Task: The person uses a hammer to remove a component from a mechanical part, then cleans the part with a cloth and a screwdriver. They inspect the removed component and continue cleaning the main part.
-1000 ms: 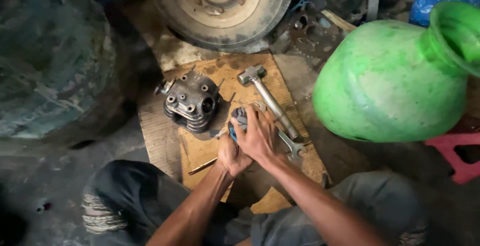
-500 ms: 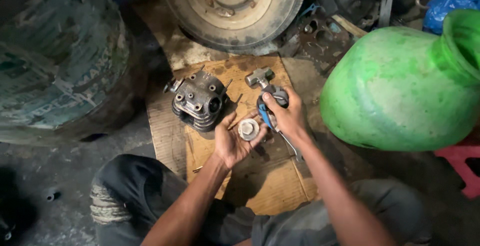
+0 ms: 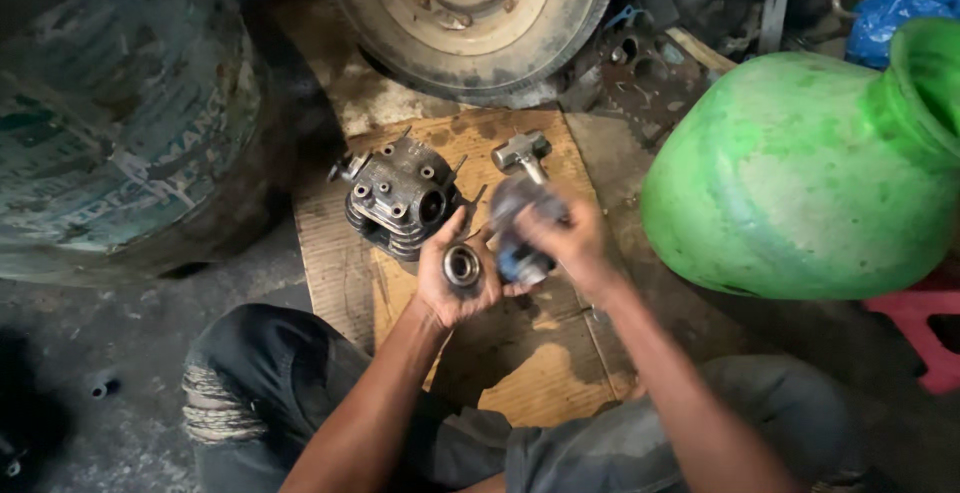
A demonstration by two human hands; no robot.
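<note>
My left hand [image 3: 455, 278] is palm up over the board and cradles a small round metal bearing-like part [image 3: 462, 267]. My right hand [image 3: 565, 243] is closed around a blurred tool with a blue grip [image 3: 518, 261], held just right of the part. A finned grey engine cylinder head [image 3: 400, 196] rests on the brown wooden board [image 3: 540, 373], just beyond my left hand. A hammer [image 3: 521, 153] lies on the board behind my right hand; its handle is hidden by my hands.
A large green plastic pot [image 3: 800, 173] stands at the right, with a red stool [image 3: 925, 328] beside it. A wheel with tyre [image 3: 470, 8] leans at the top. A big worn tyre [image 3: 110, 123] fills the left. My knees frame the board's near edge.
My hands lifted off the board. The left hand turned palm up with the round part in it. The right hand raised the blue-gripped tool and is moving, so it blurs.
</note>
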